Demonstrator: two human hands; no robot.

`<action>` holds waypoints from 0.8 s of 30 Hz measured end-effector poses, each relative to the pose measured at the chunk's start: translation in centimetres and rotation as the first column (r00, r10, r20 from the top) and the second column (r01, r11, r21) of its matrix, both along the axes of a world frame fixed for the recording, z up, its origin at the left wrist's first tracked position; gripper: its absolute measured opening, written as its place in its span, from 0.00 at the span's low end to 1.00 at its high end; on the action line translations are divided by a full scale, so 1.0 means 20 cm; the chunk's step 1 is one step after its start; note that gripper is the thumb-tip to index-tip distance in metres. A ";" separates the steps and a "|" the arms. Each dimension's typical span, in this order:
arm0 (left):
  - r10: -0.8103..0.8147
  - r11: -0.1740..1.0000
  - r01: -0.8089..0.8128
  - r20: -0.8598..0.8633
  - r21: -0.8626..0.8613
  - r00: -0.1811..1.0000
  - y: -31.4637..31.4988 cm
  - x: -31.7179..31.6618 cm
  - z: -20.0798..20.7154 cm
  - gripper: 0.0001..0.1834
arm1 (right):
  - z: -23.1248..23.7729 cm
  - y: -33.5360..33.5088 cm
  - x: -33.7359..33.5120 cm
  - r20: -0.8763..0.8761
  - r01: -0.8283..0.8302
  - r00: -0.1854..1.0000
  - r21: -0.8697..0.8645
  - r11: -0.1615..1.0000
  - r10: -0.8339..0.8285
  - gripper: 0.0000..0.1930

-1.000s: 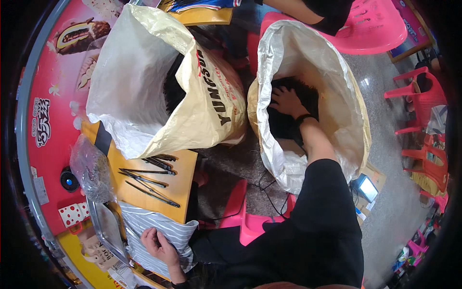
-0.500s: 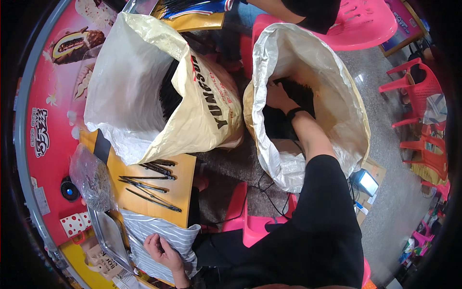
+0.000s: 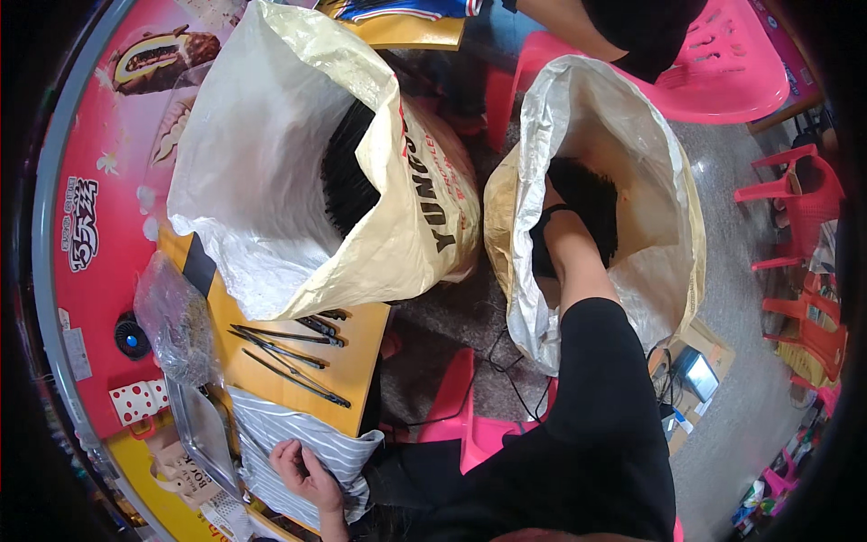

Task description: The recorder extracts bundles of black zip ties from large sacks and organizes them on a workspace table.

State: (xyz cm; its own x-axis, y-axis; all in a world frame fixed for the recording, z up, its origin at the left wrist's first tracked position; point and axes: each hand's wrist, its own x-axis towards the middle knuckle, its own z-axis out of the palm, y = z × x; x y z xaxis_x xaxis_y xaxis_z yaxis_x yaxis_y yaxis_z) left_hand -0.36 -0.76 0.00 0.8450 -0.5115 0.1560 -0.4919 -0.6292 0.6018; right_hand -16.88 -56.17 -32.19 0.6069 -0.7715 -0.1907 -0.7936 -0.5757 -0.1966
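Observation:
My right forearm point(image 3: 582, 266), with a dark band at the wrist, reaches down into the right-hand woven sack point(image 3: 664, 172). Only a sliver of my right hand point(image 3: 551, 195) shows past the sack's rim; its fingers are hidden. Dark, thin strips point(image 3: 587, 194) are packed inside, beside the wrist. My left hand point(image 3: 309, 479) rests on a grey-and-white striped cloth point(image 3: 298, 417), fingers loosely curled, thumb apart, nothing visible in it. Several black slender strips point(image 3: 293, 361) lie on the wooden table point(image 3: 352, 397) above the cloth. Another large sack point(image 3: 262, 181) holds more black strips point(image 3: 348, 176).
A clear plastic bag point(image 3: 176, 321) and a metal tray point(image 3: 200, 434) sit left of the cloth. Pink stools point(image 3: 479, 425) stand below and behind the sacks. Another person's arm point(image 3: 569, 27) is at the top. A small screen device point(image 3: 695, 375) lies at right on cardboard.
My right hand has gone deeper and out of sight behind the sack's left rim. The whole view has shifted slightly, so things appear further right. My left hand stays on the cloth.

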 end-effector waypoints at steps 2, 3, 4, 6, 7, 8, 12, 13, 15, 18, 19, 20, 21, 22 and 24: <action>0.003 1.000 -0.003 -0.006 -0.005 1.000 0.01 0.01 -0.01 0.09 | -0.03 0.00 0.01 0.033 0.020 0.999 0.009 1.000 -0.020 0.28; 0.006 1.000 -0.006 -0.009 -0.011 1.000 0.02 0.01 -0.02 0.10 | -0.05 -0.01 0.03 -0.008 0.009 1.000 -0.010 1.000 -0.009 0.28; 0.004 1.000 -0.005 -0.010 -0.011 1.000 0.03 0.02 -0.02 0.10 | -0.08 -0.02 0.03 -0.048 -0.002 0.999 -0.028 1.000 0.000 0.29; 0.010 1.000 -0.010 -0.017 0.001 1.000 0.03 0.02 -0.02 0.10 | -0.14 0.01 0.03 0.072 0.101 0.992 0.064 0.993 -0.106 0.26; 0.017 1.000 -0.017 -0.011 0.006 1.000 0.04 0.01 -0.02 0.10 | -0.16 0.05 0.06 0.185 0.178 0.960 0.175 0.968 -0.210 0.23; 0.014 1.000 -0.014 -0.001 -0.008 1.000 0.05 0.01 -0.01 0.10 | -0.17 0.08 0.08 0.191 0.170 0.960 0.181 0.969 -0.204 0.23; -0.012 1.000 0.012 0.007 -0.014 1.000 0.00 0.00 0.00 0.09 | -0.66 0.35 -0.53 0.664 -0.075 0.733 0.290 0.954 -0.144 0.16; -0.129 0.984 0.116 -0.094 -0.137 0.987 -0.13 0.01 -0.12 0.09 | -0.47 -0.27 -0.58 0.841 -0.061 0.387 0.431 0.900 -0.377 0.15; -0.036 0.999 0.034 0.060 0.043 0.998 0.03 0.01 0.02 0.09 | -0.46 0.16 -0.34 0.730 -0.170 0.684 0.162 0.972 -0.002 0.14; 0.002 1.000 -0.002 0.029 0.025 1.000 0.04 0.00 0.02 0.09 | 0.04 0.20 -0.16 0.226 -0.245 0.929 -0.224 0.943 0.295 0.14; -0.005 1.000 0.005 0.023 0.012 1.000 0.03 0.00 0.01 0.09 | 0.09 0.20 -0.22 0.116 -0.221 0.960 -0.241 0.945 0.254 0.14; -0.028 1.000 0.027 0.034 0.008 0.999 0.01 0.00 0.01 0.09 | 0.10 0.19 -0.27 0.109 -0.217 0.962 -0.250 0.944 0.250 0.14; -0.048 0.999 0.048 0.048 0.007 0.998 0.00 0.00 0.01 0.08 | 0.08 0.18 -0.31 0.082 -0.179 0.975 -0.253 0.951 0.205 0.15; -0.049 0.999 0.049 0.046 0.004 0.998 0.00 0.01 0.01 0.08 | 0.10 0.19 -0.32 0.057 -0.142 0.985 -0.252 0.957 0.161 0.15; -0.022 1.000 0.022 0.033 -0.001 0.999 -0.01 0.01 0.01 0.08 | 0.12 0.20 -0.31 0.076 -0.116 0.988 -0.231 0.966 0.137 0.16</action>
